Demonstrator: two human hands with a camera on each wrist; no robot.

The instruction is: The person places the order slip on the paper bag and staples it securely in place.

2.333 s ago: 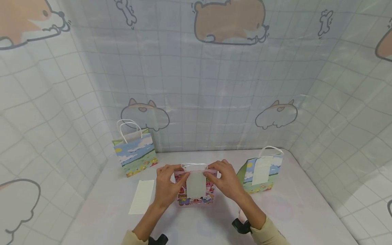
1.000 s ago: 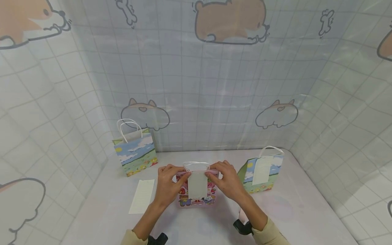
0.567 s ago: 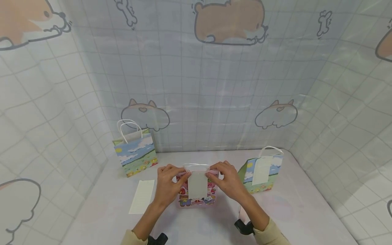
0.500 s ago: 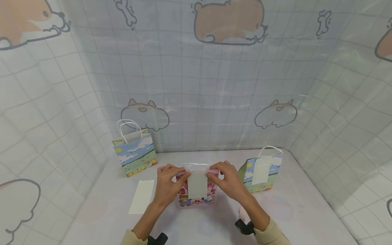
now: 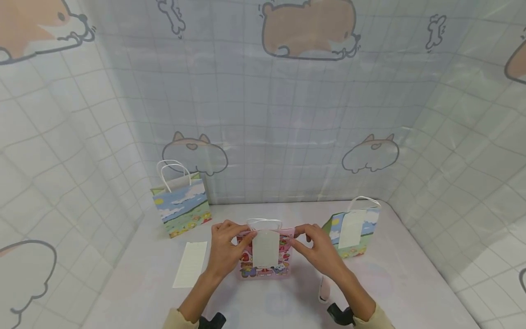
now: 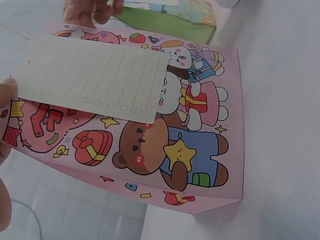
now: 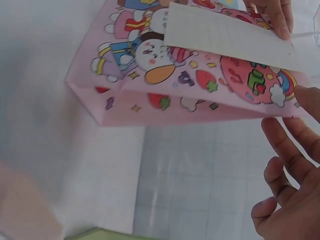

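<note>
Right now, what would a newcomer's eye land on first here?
First, the pink cartoon bag in the middle, a lined card on its front and the left hand and right hand at its top. Next, a landscape bag at the back left and a similar bag at the right. Above them, a brown cartoon animal on the gridded backdrop.

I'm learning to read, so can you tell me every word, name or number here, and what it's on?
No words, brands or numbers can be read for sure.
Pink bag: letter-like marks on its front, partly covered; I can't read them.
Card on that bag: ruled lines and little boxes, no readable words.
Sheet at the left: too small to read.
White tag on the right blue bag: too small too.
</note>
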